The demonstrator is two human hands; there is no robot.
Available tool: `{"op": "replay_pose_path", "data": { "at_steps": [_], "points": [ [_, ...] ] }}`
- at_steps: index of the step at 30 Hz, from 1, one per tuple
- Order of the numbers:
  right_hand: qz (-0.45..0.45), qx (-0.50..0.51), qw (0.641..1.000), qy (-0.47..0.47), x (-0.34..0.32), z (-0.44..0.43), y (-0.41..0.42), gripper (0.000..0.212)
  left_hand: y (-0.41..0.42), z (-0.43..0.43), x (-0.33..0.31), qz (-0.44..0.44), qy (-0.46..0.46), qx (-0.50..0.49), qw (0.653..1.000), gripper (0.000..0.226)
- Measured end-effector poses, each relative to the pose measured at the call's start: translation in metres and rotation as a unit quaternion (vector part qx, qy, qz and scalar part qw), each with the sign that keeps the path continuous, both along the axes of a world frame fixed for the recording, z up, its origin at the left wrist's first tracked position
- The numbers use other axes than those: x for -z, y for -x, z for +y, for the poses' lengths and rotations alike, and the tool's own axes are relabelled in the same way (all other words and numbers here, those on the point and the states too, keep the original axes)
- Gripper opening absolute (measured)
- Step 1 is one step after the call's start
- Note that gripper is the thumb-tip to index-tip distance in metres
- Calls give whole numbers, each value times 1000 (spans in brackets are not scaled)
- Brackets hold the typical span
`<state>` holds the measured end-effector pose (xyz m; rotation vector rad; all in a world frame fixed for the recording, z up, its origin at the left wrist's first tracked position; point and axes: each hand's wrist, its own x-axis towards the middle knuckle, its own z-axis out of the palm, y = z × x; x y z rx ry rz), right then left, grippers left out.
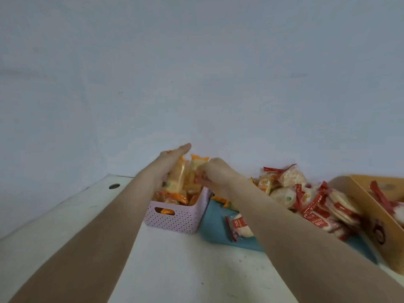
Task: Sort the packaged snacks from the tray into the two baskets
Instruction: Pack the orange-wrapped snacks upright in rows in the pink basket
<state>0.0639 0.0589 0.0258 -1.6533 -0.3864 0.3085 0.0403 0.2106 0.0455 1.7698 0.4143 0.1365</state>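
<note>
A pink perforated basket (pixel 175 219) holds several orange snack packs (pixel 178 182), some standing up above its rim. My left hand (pixel 172 156) lies flat with straight fingers against the left side of the upright packs. My right hand (pixel 209 171) curls its fingers round an orange pack (pixel 196 167) on the pile's right side. A teal tray (pixel 213 224) to the right carries a heap of red-and-white packs (pixel 319 206) and some orange ones (pixel 265 182). A tan basket (pixel 371 211) at the far right contains red packs (pixel 380 196).
The white table (pixel 185 270) ends at a pale wall close behind the baskets. A round hole (pixel 114 186) sits in the tabletop at the back left. One red-and-white pack (pixel 238 226) lies at the tray's front, partly under my right forearm.
</note>
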Motion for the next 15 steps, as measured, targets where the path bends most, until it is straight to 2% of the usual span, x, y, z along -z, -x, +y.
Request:
{"op": "replay_pose_path", "data": {
  "at_steps": [1,2,3,5,7,8,9,11,13,15],
  "points": [
    [-16,1,999,52,10,3,-2,12,2,3,5,23,-27,11,999,105],
    [-33,7,995,93,18,5,-3,13,4,6,11,25,-68,12,997,90],
    [-46,18,990,134,25,4,-3,13,4,14,20,2,-118,-2,993,64],
    [-21,45,982,182,34,-1,2,9,2,33,39,-39,-269,-75,959,38],
    [68,22,978,194,43,-5,7,12,7,49,53,-13,-400,-126,908,37],
    [96,8,977,189,47,-2,8,18,7,56,59,31,-438,-119,891,40],
    [105,2,977,184,48,0,8,24,6,62,65,72,-452,-97,884,42],
    [99,10,980,171,52,7,3,27,5,65,72,106,-421,-65,898,42],
    [72,28,982,173,53,12,5,22,6,62,74,66,-394,-96,912,39],
    [28,43,982,182,57,14,5,15,9,58,77,29,-406,-135,903,37]
  ]
}}
